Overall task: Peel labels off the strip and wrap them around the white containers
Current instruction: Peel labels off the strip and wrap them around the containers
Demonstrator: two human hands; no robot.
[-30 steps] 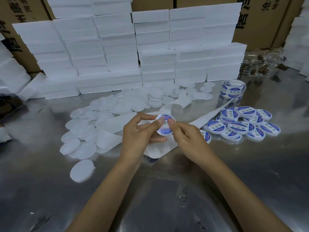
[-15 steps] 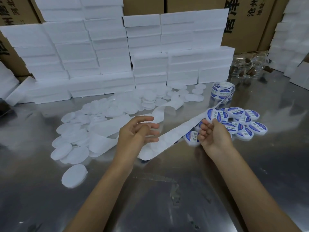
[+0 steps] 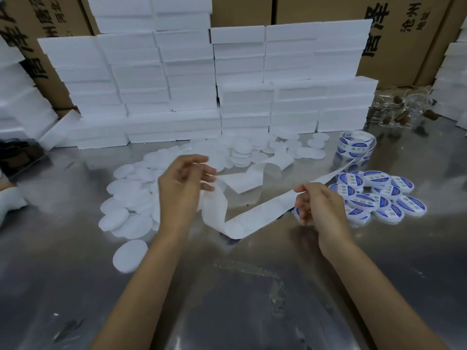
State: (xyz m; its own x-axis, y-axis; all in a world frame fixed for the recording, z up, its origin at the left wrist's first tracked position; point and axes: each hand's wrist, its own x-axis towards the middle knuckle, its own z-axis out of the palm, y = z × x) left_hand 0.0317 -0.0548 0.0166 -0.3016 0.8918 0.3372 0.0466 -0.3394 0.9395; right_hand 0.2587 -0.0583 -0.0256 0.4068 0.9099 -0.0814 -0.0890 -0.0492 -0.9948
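My left hand [image 3: 183, 190] was raised above the steel table [image 3: 227, 299], fingers loosely curled and blurred; the spent end of the label strip [image 3: 255, 218] ran up against them, but I could not tell whether I had hold of it or was only touching it. My right hand [image 3: 319, 205] pinched the strip between thumb and forefinger where it stretched toward the label roll [image 3: 356, 145], which sat on the table behind my right hand. The other fingers of that hand were curled inward.

Between my hands the strip sagged into a loop down toward the table, its round label places showing pale and bare. A further length of empty backing [image 3: 267, 168] trailed away behind, folded over itself.

The unlabelled white containers [image 3: 126, 213], flat round discs, lay scattered in a heap to my left and across the back of the table, one [image 3: 130, 256] lying apart nearest me. The labelled containers [image 3: 379, 195], with blue and white tops, were piled just beyond my right hand, some leaning on one another.

Behind everything stood stacks of white foam boxes [image 3: 240, 79], with brown cardboard cartons [image 3: 404, 34] printed in black characters behind them. A clear plastic bag [image 3: 401, 109] holding brown pieces lay at the far right.
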